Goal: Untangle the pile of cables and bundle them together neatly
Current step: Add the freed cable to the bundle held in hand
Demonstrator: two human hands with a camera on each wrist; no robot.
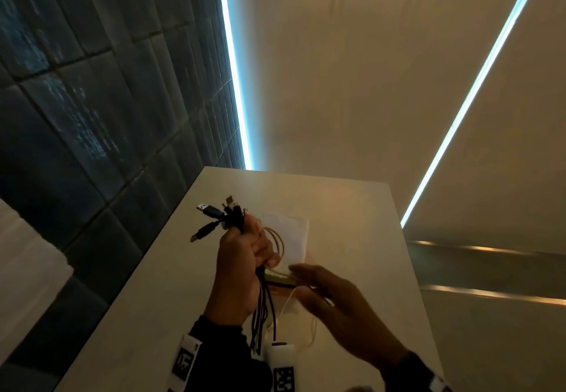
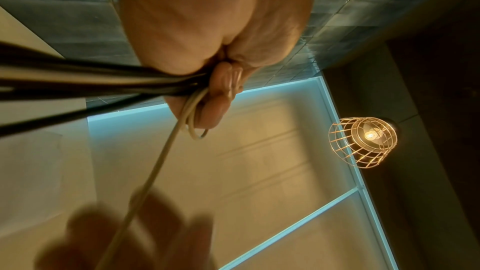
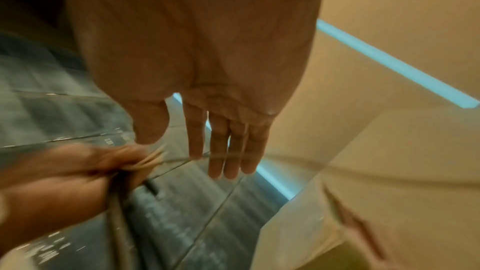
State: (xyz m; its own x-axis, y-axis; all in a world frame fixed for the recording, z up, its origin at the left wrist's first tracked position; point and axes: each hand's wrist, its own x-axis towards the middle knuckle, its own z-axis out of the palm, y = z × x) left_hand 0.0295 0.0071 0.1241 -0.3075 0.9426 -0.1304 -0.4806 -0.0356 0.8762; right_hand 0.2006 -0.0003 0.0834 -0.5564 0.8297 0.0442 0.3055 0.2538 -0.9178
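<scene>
The fingers (image 2: 223,81) of the left hand (image 1: 237,266) are curled tightly round a bunch of cables (image 1: 242,223), which is held upright above the table (image 1: 147,315). Round, smooth black cords make up most of the bunch; their plugs (image 1: 208,210), among them a flat metal-tipped one, fan out above the fist, and the loose lengths hang below it towards the wrist. A thinner cream cable (image 2: 166,151) is looped beside the fingers and is drawn taut away from the fist. The right hand (image 1: 333,303) is seen with its fingers (image 3: 223,151) straight and close together, spread flat; the cream cable crosses them near the tips, though blur hides whether it is touched. A pale sheet of paper (image 1: 291,235) lies on the smooth, light table behind the hands. To the left a wall of dark, matt rectangular tiles (image 1: 92,100) is seen, edged by a bright strip light (image 1: 234,70). A wire-cage lamp (image 2: 363,141) with a glowing bulb shows in the left wrist view.
</scene>
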